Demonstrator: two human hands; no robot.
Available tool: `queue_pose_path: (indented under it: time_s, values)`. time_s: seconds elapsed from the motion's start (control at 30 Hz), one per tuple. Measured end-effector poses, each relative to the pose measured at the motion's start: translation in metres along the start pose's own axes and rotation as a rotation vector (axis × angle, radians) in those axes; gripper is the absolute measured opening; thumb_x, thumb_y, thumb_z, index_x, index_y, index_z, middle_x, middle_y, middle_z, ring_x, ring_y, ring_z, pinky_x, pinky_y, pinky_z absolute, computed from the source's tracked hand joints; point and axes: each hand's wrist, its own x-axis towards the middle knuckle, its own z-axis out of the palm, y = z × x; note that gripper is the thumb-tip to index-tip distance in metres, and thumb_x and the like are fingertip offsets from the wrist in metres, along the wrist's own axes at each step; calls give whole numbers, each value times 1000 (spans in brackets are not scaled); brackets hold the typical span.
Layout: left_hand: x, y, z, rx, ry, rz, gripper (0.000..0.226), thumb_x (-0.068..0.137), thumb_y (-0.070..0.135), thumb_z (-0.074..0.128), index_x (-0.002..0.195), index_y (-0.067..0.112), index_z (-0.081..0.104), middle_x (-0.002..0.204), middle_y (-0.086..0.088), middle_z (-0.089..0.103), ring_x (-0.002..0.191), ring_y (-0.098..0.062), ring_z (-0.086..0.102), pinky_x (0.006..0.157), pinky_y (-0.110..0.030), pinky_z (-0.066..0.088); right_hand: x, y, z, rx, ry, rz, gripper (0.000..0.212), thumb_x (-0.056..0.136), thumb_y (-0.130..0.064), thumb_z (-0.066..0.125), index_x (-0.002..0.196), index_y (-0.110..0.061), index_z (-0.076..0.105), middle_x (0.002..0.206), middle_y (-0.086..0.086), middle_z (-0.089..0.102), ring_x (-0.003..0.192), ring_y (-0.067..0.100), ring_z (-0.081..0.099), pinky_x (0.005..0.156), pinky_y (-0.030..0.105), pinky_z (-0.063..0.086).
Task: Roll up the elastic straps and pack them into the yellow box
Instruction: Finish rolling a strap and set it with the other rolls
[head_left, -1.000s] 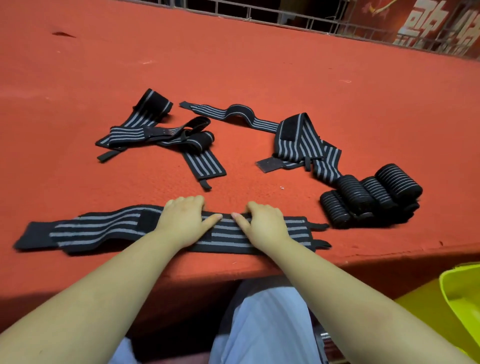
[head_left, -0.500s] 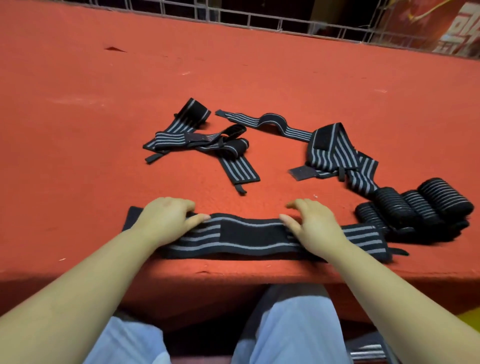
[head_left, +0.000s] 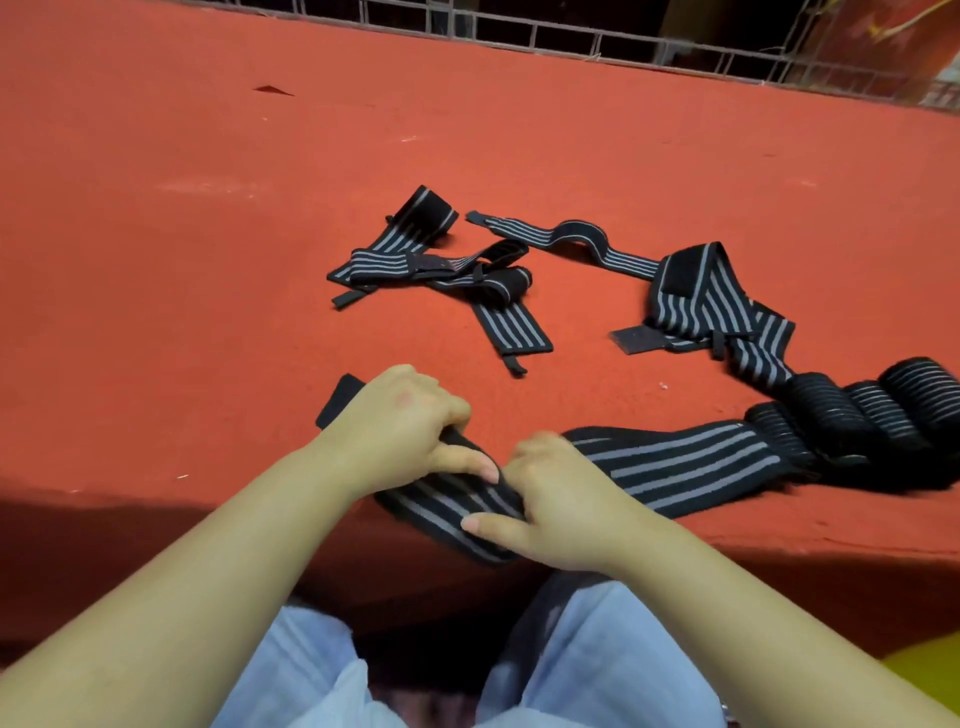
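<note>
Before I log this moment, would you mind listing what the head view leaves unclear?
- Yellow box: only a corner shows, cut off by the bottom right edge of the head view.
- Rolled straps: blurred and partly cut off by the right edge, so no sure count.
- Strap in hand: its middle is hidden under the left hand and right hand.
- Loose strap pile: overlapping, so the number is unclear.

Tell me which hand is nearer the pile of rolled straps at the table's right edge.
Right. The right hand grips the flat strap whose far end reaches the rolled straps; the left hand holds the same strap farther left.
</note>
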Motion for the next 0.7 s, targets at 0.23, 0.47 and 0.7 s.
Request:
queue_pose_path:
  time_s: [0.23,0.47,0.7]
  values:
    - [-4,21,-5,91,363,-179,55,70,68,53,68,14,60,78,0,59,89,-21,47,89,-36,28,-18,-41,27,680,245,351,31,94,-39,52,66,-26,50,53,-8,50,52,6,45,56,30,36]
    - [-52,38,12,-398,-77,-1160,40,84,51,59,105,18,52,98,1,59,100,-24,57,81,-32,41,-30,-45,75,1058,379,506,22,97,-19,49,112,-28,62,105,-14,69,101,-4,61,89,17,44]
    - [-30,49,9,-1200,-201,-1327,40,91,43,53,93,6,69,83,-5,73,68,-15,67,58,-22,51,-26,-45,65,1117,393,375,30,97,-12,48,122,-25,58,115,-18,65,109,-8,56,92,8,40]
